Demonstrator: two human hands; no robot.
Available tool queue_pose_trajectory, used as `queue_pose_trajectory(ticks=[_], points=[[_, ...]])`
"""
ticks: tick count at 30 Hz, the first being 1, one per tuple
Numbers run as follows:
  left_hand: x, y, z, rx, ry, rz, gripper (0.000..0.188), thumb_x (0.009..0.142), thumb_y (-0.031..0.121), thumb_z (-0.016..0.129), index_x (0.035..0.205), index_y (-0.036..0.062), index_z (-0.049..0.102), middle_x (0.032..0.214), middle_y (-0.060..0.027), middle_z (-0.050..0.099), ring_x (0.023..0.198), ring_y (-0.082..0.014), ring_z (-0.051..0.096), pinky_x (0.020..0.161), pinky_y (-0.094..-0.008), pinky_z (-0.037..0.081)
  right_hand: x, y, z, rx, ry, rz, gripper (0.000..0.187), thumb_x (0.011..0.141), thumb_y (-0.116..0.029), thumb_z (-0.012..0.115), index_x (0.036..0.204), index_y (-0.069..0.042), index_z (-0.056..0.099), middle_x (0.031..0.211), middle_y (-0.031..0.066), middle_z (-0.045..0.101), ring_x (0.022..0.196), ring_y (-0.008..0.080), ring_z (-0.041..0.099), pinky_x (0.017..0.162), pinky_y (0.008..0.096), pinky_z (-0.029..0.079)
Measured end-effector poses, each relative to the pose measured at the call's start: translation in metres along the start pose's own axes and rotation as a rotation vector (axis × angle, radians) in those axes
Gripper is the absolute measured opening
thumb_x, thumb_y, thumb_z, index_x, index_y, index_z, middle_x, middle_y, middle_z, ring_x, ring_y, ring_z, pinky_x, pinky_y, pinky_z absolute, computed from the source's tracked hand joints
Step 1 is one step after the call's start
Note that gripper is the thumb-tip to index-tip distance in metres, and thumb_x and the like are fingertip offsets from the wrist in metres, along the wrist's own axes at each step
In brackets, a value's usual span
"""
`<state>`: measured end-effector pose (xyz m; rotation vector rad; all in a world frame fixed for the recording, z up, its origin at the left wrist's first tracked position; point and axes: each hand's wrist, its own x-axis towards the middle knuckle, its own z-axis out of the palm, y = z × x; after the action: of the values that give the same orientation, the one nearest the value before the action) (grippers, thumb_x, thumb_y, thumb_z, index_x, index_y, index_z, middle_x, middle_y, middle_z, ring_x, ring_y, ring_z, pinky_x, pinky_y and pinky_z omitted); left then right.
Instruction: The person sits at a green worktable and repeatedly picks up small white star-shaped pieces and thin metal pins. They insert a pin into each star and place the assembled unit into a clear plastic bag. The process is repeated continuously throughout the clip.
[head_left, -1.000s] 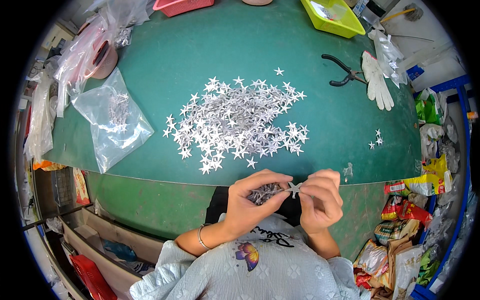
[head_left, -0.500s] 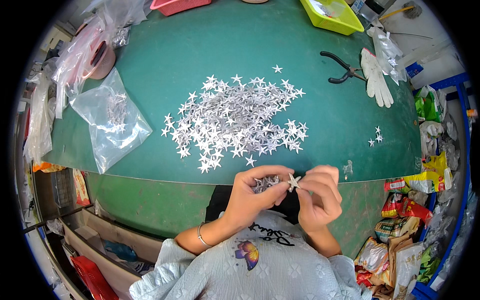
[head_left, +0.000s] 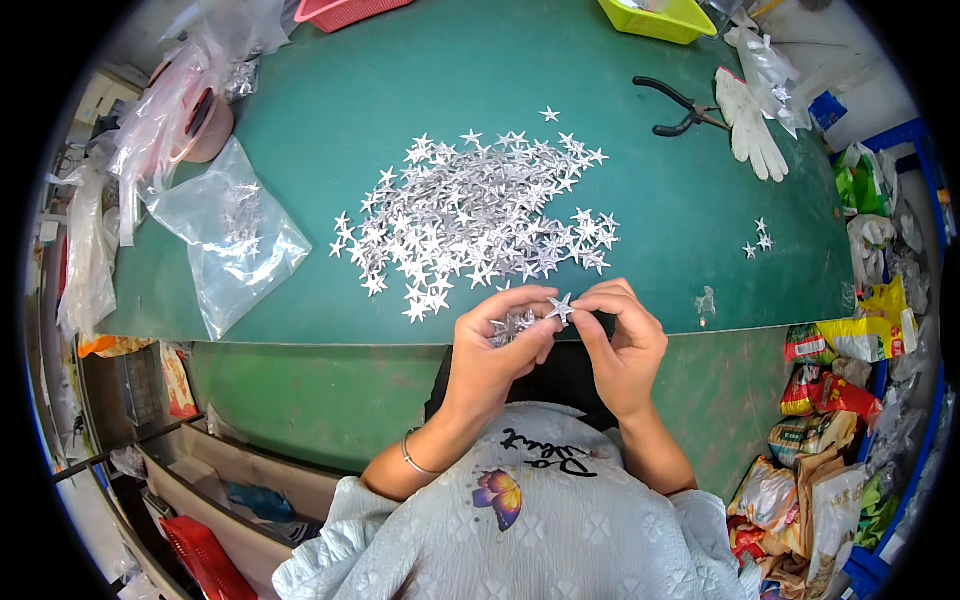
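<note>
Several silver metal stars (head_left: 512, 326), starfish-like in shape, are cupped in my left hand (head_left: 488, 362), its fingers curled round them. My right hand (head_left: 628, 345) pinches the edge of a single silver star (head_left: 561, 309) between thumb and fingertips. This star sits between the two hands, close to the left fingertips and thumb; whether they touch it I cannot tell. Just beyond the hands, a wide heap of the same stars (head_left: 470, 215) lies on the green table (head_left: 330, 80). Both hands are at the table's near edge.
Left of the heap lies a clear plastic bag (head_left: 225, 275) with stars inside. Black-handled pliers (head_left: 680, 105) and a white glove (head_left: 750, 130) lie at the right, with a few loose stars (head_left: 764, 242) nearer. A yellow-green basket (head_left: 660, 20) and a pink basket (head_left: 350, 10) stand at the back.
Both hands appear higher in the picture, nearer the heap, as the view shifts a little. The pinched star has turned and shows its face more plainly. My grips stay the same.
</note>
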<state>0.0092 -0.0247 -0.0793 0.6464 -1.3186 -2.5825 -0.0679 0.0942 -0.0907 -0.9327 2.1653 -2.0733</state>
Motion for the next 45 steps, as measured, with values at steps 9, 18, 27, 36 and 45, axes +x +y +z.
queue_pose_trajectory(ticks=[9,18,27,36,45], points=[[-0.023,0.001,-0.001,0.093,-0.081,0.095,0.01,0.08,0.003,0.063,0.09,-0.0007,0.063,0.073,-0.0013,0.059,0.058,-0.0029,0.048,0.046,-0.0165,0.034,-0.02,-0.024,-0.002,0.052,0.024,0.056,0.007,0.073,0.006,0.063,0.077,0.003,0.058,0.074,0.0089,0.059,0.072,0.0195,0.054,0.067,0.0287,0.042],[-0.038,0.007,0.006,0.013,-0.108,0.026,0.015,0.081,0.004,0.062,0.095,0.0001,0.062,0.072,-0.0011,0.058,0.057,-0.0026,0.048,0.044,-0.0153,0.032,-0.031,-0.035,-0.005,0.113,0.022,0.076,0.006,0.075,0.005,0.063,0.077,0.002,0.058,0.074,0.0081,0.06,0.072,0.0181,0.053,0.068,0.0289,0.041],[-0.039,0.001,-0.006,-0.179,-0.265,-0.112,0.022,0.083,0.002,0.057,0.105,-0.0004,0.056,0.081,-0.0084,0.057,0.054,-0.0074,0.043,0.039,-0.017,0.025,-0.039,-0.034,-0.004,0.161,-0.03,0.087,0.004,0.075,0.005,0.062,0.077,0.004,0.059,0.072,0.0086,0.06,0.067,0.0178,0.054,0.065,0.0284,0.042],[-0.056,-0.021,-0.057,-0.485,-0.377,-0.176,0.025,0.086,0.009,0.054,0.11,0.002,0.054,0.089,-0.0095,0.054,0.058,-0.0087,0.043,0.039,-0.0157,0.024,-0.076,0.048,0.002,-0.561,-0.689,0.038,0.022,0.072,-0.008,0.066,0.09,0.003,0.062,0.095,0.0178,0.059,0.093,0.0347,0.056,0.08,0.0419,0.045],[-0.063,-0.032,-0.073,-0.553,-0.239,-0.145,0.018,0.088,0.018,0.055,0.099,0.0044,0.057,0.083,-0.0108,0.053,0.057,-0.0107,0.042,0.038,-0.0156,0.028,-0.079,0.152,0.042,-1.182,-0.948,0.012,0.033,0.076,-0.01,0.052,0.106,0.004,0.06,0.117,0.0196,0.053,0.114,0.0348,0.046,0.097,0.0459,0.034]])
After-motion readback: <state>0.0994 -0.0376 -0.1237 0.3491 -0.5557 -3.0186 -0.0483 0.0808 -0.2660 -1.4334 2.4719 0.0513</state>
